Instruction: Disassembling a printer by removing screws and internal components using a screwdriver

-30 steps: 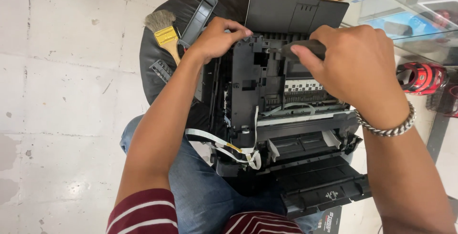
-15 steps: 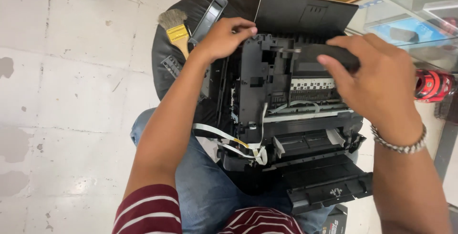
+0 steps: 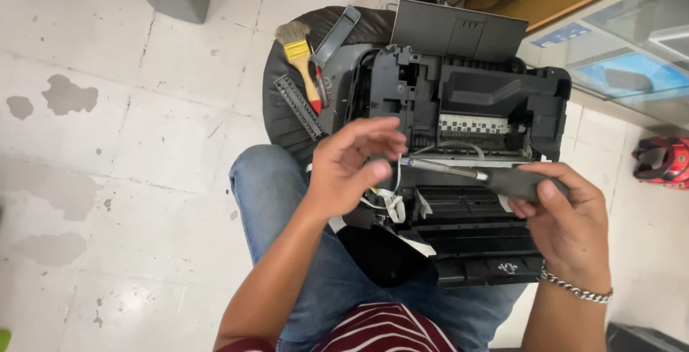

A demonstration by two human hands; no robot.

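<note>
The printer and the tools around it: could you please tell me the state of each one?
Printer: cover off, insides exposed, rear tray raised.
Screwdriver: held level in right hand, tip at left hand fingers.
Paintbrush: lying unused on stool.
White cables: hanging loose.

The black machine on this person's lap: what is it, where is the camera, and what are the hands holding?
The camera sits on the person's head and looks down, so both arms are their own. The machine looks like a printer with its covers off, resting on their jeans and a dark stool. The right hand grips a screwdriver by its black handle, tip pointing left. The left hand hovers at that tip, fingers pinched together; whether it holds something small, I cannot tell. On the stool lie a paintbrush with a yellow band and two loose grey plastic strips.
</note>
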